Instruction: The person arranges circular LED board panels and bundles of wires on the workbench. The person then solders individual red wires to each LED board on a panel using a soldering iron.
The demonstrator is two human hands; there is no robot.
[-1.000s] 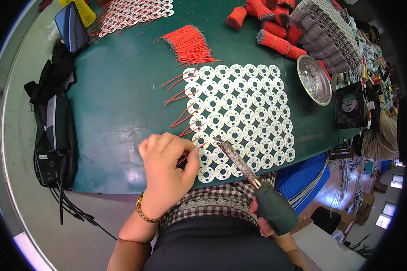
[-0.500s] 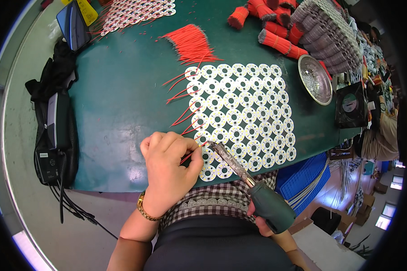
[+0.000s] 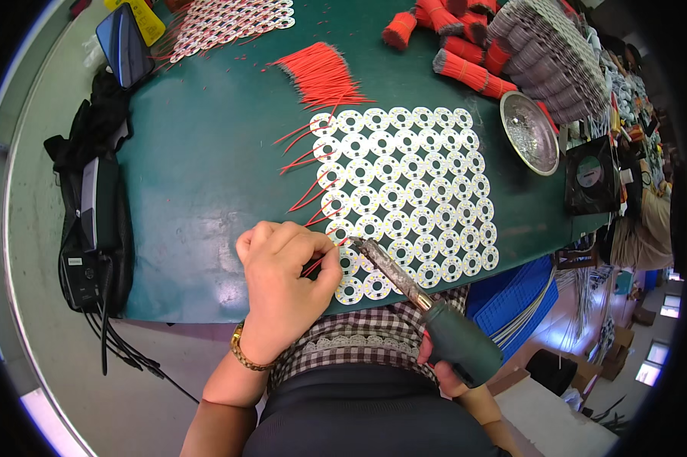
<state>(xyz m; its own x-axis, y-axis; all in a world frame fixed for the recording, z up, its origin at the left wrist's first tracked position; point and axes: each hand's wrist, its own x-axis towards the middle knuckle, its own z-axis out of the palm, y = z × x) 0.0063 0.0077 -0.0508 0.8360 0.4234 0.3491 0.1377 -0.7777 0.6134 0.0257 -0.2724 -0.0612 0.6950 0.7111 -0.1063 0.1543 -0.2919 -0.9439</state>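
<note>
My left hand [image 3: 286, 266] pinches a short red wire [image 3: 339, 243] at the left edge of a panel of round white LED boards [image 3: 393, 197]. In my right hand [image 3: 444, 372] is a soldering iron [image 3: 465, 343] with a dark green handle, which hides most of the fingers. The iron's tip meets the board close to the wire's end, just beside my left fingertips. Several red wires [image 3: 307, 196] stick out leftward from the boards higher in the left column.
Loose red wires [image 3: 321, 72] lie fanned out beyond the panel. A metal bowl [image 3: 529, 133] stands to its right, near bundled red wires [image 3: 473, 74]. Another board panel [image 3: 233, 21] lies at the far left, by a phone [image 3: 124, 46]. A black bag [image 3: 92, 206] sits at the left edge.
The panel appears shifted very slightly left in view, and the iron's handle has moved a little to the right and down. My left hand keeps its pinch.
</note>
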